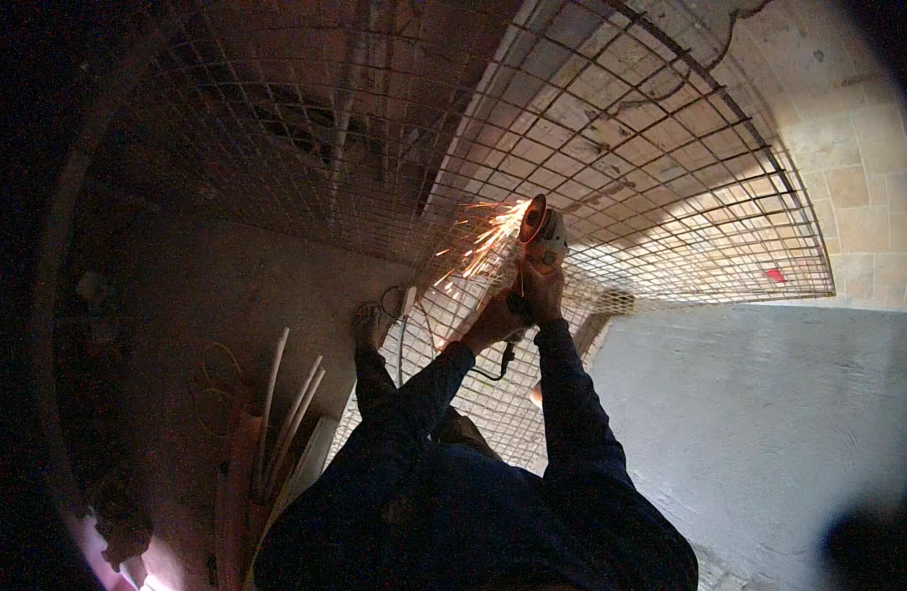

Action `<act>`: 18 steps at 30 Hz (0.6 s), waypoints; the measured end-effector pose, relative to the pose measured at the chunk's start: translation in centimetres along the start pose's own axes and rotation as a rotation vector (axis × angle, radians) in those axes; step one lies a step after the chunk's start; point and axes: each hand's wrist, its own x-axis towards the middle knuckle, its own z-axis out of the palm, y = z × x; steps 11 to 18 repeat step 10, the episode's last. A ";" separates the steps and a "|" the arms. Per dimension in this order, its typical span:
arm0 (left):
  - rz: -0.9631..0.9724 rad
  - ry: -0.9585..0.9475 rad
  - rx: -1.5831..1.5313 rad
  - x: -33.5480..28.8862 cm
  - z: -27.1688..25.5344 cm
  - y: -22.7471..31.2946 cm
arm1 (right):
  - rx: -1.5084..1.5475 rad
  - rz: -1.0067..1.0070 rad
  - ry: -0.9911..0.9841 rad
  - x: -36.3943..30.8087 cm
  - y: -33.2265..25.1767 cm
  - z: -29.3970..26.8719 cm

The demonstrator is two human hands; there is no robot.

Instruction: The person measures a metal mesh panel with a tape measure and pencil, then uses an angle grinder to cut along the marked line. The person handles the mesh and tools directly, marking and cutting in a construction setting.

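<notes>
Both my hands hold an angle grinder out in front of me. My right hand is wrapped round its body just behind the head. Lower and to the left, my left hand is closed round the rear part, its fingers partly in shadow. At the cutting disc, orange sparks spray to the left and downward. The disc stands against a large sheet of wire mesh; the exact contact point is too small to make out. A dark power cord hangs below the grinder.
The mesh spreads far ahead and bends down under my arms. My foot is at the left by a thin cable. Pale pipes lean at the lower left. On the right are a grey plastered surface and stone tiles. A small red piece shows by the mesh edge.
</notes>
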 end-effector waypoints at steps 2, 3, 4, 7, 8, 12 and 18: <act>-0.016 -0.003 -0.026 0.0 -0.1 -0.5 | 0.130 0.220 -0.034 -0.1 -0.1 -0.2; -0.082 -0.010 -0.050 -0.1 0.1 -0.4 | 0.192 0.360 -0.060 -0.1 -0.2 -0.3; -0.105 -0.029 -0.067 -0.1 0.2 -0.1 | 0.312 0.395 -0.081 -0.4 -0.2 -0.5; -0.071 0.029 0.083 -0.2 0.6 1.5 | 0.038 0.002 -0.091 -0.1 0.5 -0.3; -0.034 0.036 0.128 -0.2 0.7 2.0 | -0.008 -0.002 -0.098 0.1 1.0 -0.4; 0.070 0.028 0.196 -0.2 0.7 2.8 | -0.054 -0.007 -0.106 0.2 1.8 -0.4; 0.070 0.028 0.196 -0.2 0.7 2.8 | -0.054 -0.007 -0.106 0.2 1.8 -0.4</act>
